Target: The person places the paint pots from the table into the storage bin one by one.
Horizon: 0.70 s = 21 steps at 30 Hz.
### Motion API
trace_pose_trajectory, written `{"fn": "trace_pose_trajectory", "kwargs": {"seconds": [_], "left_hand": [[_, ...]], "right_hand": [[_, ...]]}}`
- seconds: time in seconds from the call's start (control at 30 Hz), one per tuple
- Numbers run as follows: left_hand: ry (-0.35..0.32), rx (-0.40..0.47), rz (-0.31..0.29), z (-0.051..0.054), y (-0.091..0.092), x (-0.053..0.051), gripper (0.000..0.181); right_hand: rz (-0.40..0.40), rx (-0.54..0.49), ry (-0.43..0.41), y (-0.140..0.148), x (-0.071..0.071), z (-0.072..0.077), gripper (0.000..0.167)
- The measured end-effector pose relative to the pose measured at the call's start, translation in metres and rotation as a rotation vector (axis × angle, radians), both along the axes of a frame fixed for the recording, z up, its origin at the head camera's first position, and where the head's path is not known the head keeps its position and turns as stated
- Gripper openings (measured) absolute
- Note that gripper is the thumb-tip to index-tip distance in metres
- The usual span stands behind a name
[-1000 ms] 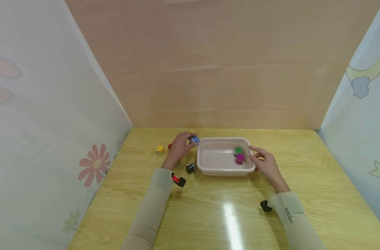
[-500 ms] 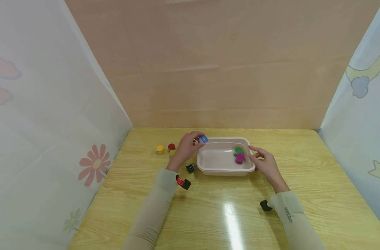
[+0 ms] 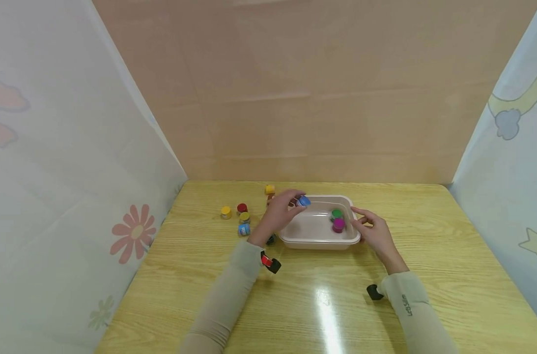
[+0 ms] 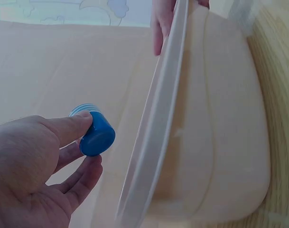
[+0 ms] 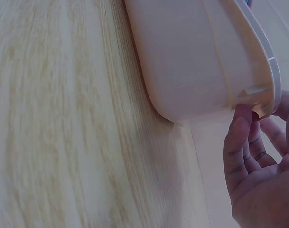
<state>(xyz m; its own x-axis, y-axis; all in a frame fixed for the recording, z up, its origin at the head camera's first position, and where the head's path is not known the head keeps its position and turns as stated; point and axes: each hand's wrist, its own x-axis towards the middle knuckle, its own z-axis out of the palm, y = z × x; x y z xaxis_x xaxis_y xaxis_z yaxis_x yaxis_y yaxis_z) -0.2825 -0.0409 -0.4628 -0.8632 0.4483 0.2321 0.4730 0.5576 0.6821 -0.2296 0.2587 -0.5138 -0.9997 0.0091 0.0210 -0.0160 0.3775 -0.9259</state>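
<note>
Left hand [image 3: 279, 214] pinches blue jar [image 3: 303, 201]; wrist [image 3: 259, 236] partly hides black jar [image 3: 272, 239].

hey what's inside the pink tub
A green jar and a purple jar, near the right hand. The left hand, holding a blue jar, hides the far left corner of the tub; anything there can't be seen.

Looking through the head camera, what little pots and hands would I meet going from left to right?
Yellow-topped pot → red-topped pot → left hand → the blue pot it holds → magenta-topped pot → right hand.
</note>
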Motion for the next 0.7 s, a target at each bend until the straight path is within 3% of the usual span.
{"fn": "trace_pose_trajectory", "kwargs": {"seconds": [0.23,0.4,0.57,0.7], "left_hand": [[0.000,-0.020,-0.060,-0.008,0.018,0.001,0.044],[-0.003,-0.033,-0.121,-0.011,0.030,0.002,0.045],[-0.039,-0.038,-0.148,-0.012,0.040,0.006,0.044],[-0.058,-0.036,-0.175,-0.014,0.047,0.008,0.040]], "right_hand": [[0.010,-0.027,-0.022,-0.008,0.011,0.024,0.051],[0.021,-0.040,-0.012,-0.012,0.016,0.032,0.052],[0.016,-0.028,-0.022,-0.011,0.014,0.028,0.052],[0.002,-0.015,-0.022,-0.004,0.006,0.012,0.052]]}}
